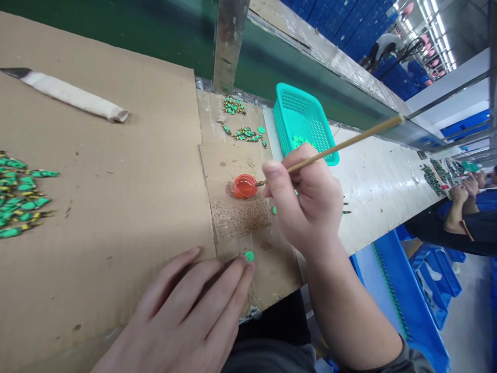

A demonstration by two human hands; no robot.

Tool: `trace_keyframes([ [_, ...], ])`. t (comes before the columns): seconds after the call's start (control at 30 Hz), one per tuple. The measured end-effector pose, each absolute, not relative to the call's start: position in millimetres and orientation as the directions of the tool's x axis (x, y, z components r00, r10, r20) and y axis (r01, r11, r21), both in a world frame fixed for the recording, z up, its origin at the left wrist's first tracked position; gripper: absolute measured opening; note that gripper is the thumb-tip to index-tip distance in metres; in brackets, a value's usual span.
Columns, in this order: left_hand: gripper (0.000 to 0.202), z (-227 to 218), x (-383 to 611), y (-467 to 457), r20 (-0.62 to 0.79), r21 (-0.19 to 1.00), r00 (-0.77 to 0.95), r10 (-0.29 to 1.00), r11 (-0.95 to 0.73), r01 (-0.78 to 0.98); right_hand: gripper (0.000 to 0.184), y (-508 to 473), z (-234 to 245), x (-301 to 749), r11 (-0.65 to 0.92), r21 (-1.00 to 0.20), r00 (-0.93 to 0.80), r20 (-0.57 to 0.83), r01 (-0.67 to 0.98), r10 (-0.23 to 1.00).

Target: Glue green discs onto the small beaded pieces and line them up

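Note:
My right hand (306, 199) is closed around a thin brush with a wooden handle (345, 145). The brush's tip is at the right rim of a small red dish (245, 185) holding a shiny clear liquid. Flat on the cardboard lies my left hand (194, 305), fingers stretched out, two fingertips touching the edge of a small green disc (249, 256). The left thumb is not clearly visible. Between the dish and the green disc is a patch of tiny glossy specks (243, 217) on the cardboard. Part of another green piece shows beside my right hand.
A turquoise basket (287, 127) with green discs stands behind my right hand. Small green-and-black pieces (246, 134) lie behind the dish, more (23, 194) at far left. A cloth-wrapped blade (73, 96) lies on the cardboard. A co-worker's hands (462, 191) are at far right; blue trays (404, 290) sit below.

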State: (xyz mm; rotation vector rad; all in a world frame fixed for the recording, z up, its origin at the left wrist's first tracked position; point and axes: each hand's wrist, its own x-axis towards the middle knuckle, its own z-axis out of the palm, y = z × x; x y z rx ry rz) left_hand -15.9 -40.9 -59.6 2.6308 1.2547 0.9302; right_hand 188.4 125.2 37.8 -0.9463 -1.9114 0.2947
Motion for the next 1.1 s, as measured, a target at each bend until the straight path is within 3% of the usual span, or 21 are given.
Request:
trace_keyframes([
  [0.13, 0.058, -55.4, -17.2, -40.3, 0.468, 0.344, 0.475, 0.746, -0.648, 0.680, 0.035, 110.3, 36.3, 192.8, 0.670, -0.563, -0.218, 0.665, 0.484, 0.715],
  [0.47, 0.059, -55.5, -17.1, -42.3, 0.454, 0.348, 0.473, 0.755, -0.639, 0.686, 0.036, 93.5, 23.5, 199.9, 0.606, -0.552, -0.297, 0.549, 0.572, 0.781],
  [1.1, 0.061, -55.5, -17.5, -43.1, 0.448, 0.359, 0.472, 0.759, -0.636, 0.683, 0.032, 89.8, 22.7, 200.7, 0.627, -0.540, -0.309, 0.566, 0.561, 0.764],
])
